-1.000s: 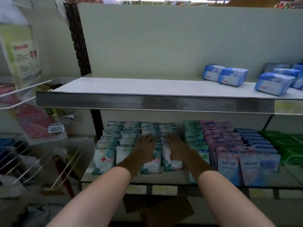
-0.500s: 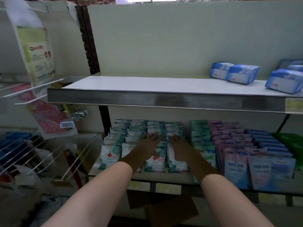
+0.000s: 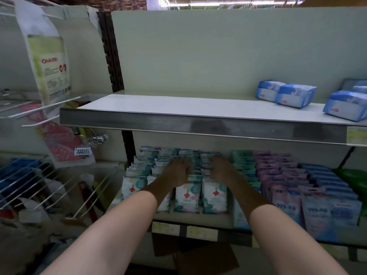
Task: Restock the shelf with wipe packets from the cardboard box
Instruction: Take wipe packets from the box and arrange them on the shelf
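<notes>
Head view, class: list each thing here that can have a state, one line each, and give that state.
left hand: fingers curled, on the red-cross wipe packet rows
right hand: fingers curled, on the same rows
red-cross wipe packets: upright, in rows on the lower shelf
upper shelf: mostly bare
blue packs: lying on upper shelf
cardboard box: under the lower shelf, flaps open

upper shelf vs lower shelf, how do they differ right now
The upper shelf is mostly bare, holding a few blue packs lying at its right end; the lower shelf is packed with upright rows of wipe packets. No hand is on the upper shelf, while the left hand and right hand rest among the lower shelf's packets. Both carry price labels along the front edge.
</notes>
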Tool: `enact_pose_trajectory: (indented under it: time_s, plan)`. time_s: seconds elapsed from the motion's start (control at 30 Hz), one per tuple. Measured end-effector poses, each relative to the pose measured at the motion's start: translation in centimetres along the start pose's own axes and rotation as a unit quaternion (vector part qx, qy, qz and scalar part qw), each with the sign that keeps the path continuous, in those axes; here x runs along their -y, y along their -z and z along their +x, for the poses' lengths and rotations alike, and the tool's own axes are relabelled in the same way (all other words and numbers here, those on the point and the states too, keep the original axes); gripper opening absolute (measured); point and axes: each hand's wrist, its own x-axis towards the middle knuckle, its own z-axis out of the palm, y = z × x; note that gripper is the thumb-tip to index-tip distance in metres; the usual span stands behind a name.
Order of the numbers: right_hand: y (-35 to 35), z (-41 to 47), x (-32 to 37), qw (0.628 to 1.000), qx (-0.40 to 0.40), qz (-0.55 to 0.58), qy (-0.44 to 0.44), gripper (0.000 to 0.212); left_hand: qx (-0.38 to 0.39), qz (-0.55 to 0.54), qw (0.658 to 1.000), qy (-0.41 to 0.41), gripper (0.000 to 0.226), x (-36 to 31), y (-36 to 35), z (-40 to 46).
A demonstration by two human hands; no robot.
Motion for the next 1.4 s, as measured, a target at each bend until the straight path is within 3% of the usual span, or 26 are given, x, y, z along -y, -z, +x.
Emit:
enact_pose_trajectory:
  time_s: [0.1, 0.23, 0.37, 0.43, 0.53, 0.63, 0.9, 1.0, 1.1, 1.27, 1.4]
  plan:
    - [-0.9, 0.3, 0.5, 0.999, 0.015, 0.002, 0.052, 0.045, 0.053, 0.038, 0.998, -0.007, 0.052, -0.3, -1.0, 1.3]
    - [-2.2, 1.2, 0.7, 0.991, 0.015, -0.077, 0.105, 0.054, 0.062, 0.041, 0.997, -0.018, 0.048, 0.2, -0.8, 1.7]
    - [-1.9, 2.8, 1.5, 0.988, 0.017, -0.111, 0.103, 0.065, -0.02, 0.034, 0.999, 0.015, 0.034, 0.2, 0.6, 1.8]
    - [-1.4, 4.3, 1.8, 0.987, 0.008, -0.13, 0.093, 0.066, -0.063, 0.045, 0.996, 0.038, 0.043, 0.2, 0.8, 2.8]
    - [-1.3, 6.0, 1.0, 0.987, 0.027, -0.156, 0.039, 0.071, -0.013, 0.024, 0.997, 0.07, 0.061, 0.5, -0.4, 4.5]
    - [-2.9, 6.1, -0.3, 0.99, 0.052, -0.131, 0.023, 0.076, 0.028, 0.014, 0.997, 0.076, 0.062, 1.0, -2.1, 5.4]
    - [-4.2, 5.7, -0.9, 0.996, 0.04, -0.085, 0.005, 0.076, 0.089, 0.071, 0.993, -0.02, 0.06, 2.5, -1.3, 6.6]
    - [-4.4, 5.2, -0.7, 0.996, 0.026, -0.088, -0.001, 0.075, 0.07, 0.084, 0.994, -0.014, 0.06, 2.3, -0.6, 6.5]
    - [-4.5, 5.1, -0.7, 0.995, 0.021, -0.097, 0.002, 0.076, -0.003, 0.056, 0.998, 0.015, 0.06, 0.9, -0.6, 6.8]
    - [-4.6, 5.0, -1.1, 0.995, 0.015, -0.102, 0.017, 0.077, 0.021, 0.053, 0.997, 0.043, 0.067, -0.2, -3.2, 7.3]
    - [-4.6, 5.1, -0.9, 0.996, 0.019, -0.091, 0.011, 0.073, 0.026, 0.082, 0.996, 0.008, 0.066, 0.3, -2.9, 7.5]
